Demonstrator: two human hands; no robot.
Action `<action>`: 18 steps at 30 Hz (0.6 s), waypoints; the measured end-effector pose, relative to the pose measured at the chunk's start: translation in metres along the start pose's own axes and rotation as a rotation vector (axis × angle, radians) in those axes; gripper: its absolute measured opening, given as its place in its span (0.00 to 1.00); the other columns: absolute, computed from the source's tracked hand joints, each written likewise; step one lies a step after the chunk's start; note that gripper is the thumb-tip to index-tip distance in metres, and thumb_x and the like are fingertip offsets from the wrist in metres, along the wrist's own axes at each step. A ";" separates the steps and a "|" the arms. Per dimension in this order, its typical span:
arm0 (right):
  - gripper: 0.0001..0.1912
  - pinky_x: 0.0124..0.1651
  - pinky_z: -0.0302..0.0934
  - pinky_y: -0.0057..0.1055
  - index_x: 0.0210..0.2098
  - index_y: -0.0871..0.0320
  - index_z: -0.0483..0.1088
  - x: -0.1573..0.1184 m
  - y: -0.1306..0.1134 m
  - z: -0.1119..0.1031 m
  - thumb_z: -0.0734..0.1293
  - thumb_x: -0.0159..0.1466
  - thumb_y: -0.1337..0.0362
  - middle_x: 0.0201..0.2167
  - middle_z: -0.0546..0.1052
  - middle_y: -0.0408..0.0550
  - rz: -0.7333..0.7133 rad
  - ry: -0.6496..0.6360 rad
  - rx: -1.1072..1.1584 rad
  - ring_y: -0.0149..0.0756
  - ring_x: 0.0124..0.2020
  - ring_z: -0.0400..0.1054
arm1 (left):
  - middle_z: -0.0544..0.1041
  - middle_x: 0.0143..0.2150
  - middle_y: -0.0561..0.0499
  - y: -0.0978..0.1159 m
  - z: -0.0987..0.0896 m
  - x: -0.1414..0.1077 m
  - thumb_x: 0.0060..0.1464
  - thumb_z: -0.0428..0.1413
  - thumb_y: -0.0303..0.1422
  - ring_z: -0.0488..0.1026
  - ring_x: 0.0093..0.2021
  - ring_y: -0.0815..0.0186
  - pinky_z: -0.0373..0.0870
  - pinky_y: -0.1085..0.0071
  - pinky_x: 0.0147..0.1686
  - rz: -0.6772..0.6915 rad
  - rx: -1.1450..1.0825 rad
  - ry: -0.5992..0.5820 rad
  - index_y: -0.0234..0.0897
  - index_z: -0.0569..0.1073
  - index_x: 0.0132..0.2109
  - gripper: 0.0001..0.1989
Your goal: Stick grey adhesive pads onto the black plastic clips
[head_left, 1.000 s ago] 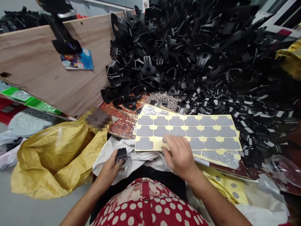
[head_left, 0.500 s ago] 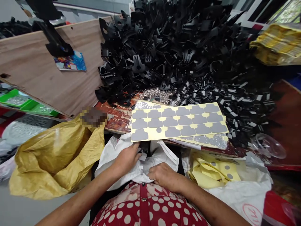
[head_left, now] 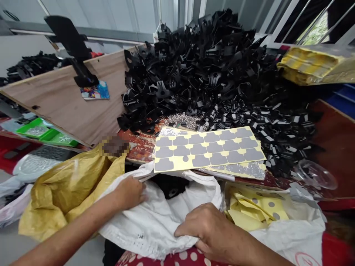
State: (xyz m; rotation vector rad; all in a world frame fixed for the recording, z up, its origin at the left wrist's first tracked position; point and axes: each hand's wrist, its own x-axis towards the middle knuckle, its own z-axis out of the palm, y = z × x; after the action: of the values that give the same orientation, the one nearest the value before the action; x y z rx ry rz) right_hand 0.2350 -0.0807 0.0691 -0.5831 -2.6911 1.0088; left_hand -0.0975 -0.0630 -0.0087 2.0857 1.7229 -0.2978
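A white woven sack (head_left: pixel 155 218) lies across my lap with its mouth pulled wide, and dark black items show inside. My left hand (head_left: pixel 129 193) is closed on the sack's left rim. On the near right edge of the sack, my right hand (head_left: pixel 205 225) grips the cloth between thumb and curled fingers. Just beyond the sack's mouth, a yellow sheet of grey stickers (head_left: pixel 208 147) lies on the worn red tabletop (head_left: pixel 140 144), with one sticker gone so a small grey dot shows.
Black plastic parts (head_left: pixel 188 74) are heaped behind the sheet, with small metal balls (head_left: pixel 184 120) before them. A yellow sack (head_left: pixel 69 188) sits left, a white bag with yellow paper scraps (head_left: pixel 249 207) right. A wooden board (head_left: pixel 63 99) stands left; a clear plastic container (head_left: pixel 316 173) lies right.
The white sack's mouth has been spread wider and drawn towards me. My left hand has moved left and my right hand right, both holding cloth. The view has tilted up slightly.
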 end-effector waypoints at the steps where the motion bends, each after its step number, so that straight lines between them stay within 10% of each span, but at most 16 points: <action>1: 0.28 0.35 0.59 0.27 0.43 0.47 0.79 0.001 0.005 0.004 0.59 0.53 0.78 0.29 0.81 0.40 0.039 -0.004 0.016 0.34 0.32 0.74 | 0.82 0.31 0.38 0.003 0.003 0.003 0.52 0.60 0.40 0.79 0.39 0.44 0.69 0.49 0.49 0.022 -0.002 0.002 0.37 0.84 0.33 0.12; 6: 0.08 0.35 0.60 0.26 0.41 0.50 0.77 0.007 0.021 -0.012 0.69 0.64 0.68 0.32 0.81 0.40 0.082 -0.124 -0.048 0.35 0.34 0.75 | 0.84 0.43 0.39 0.021 0.012 0.015 0.50 0.60 0.35 0.79 0.48 0.44 0.67 0.51 0.55 0.165 -0.093 0.002 0.42 0.82 0.54 0.23; 11: 0.18 0.44 0.66 0.31 0.55 0.48 0.75 0.034 0.033 -0.076 0.72 0.66 0.63 0.42 0.82 0.46 0.052 -0.011 -0.117 0.39 0.43 0.75 | 0.78 0.61 0.43 0.028 0.015 0.039 0.56 0.56 0.39 0.73 0.61 0.48 0.66 0.55 0.61 0.236 -0.410 0.104 0.49 0.70 0.67 0.31; 18: 0.10 0.41 0.66 0.27 0.41 0.52 0.80 0.189 0.096 -0.107 0.65 0.70 0.67 0.37 0.83 0.40 0.204 0.113 -0.230 0.32 0.37 0.77 | 0.78 0.61 0.36 0.030 0.026 0.079 0.61 0.50 0.48 0.73 0.61 0.38 0.64 0.44 0.61 0.019 -0.431 0.025 0.41 0.74 0.64 0.29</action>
State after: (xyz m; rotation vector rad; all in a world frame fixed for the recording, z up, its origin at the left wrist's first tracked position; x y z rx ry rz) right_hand 0.1273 0.1293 0.0952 -0.9451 -2.7055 0.6883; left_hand -0.0495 -0.0090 -0.0591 1.7931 1.6082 0.1014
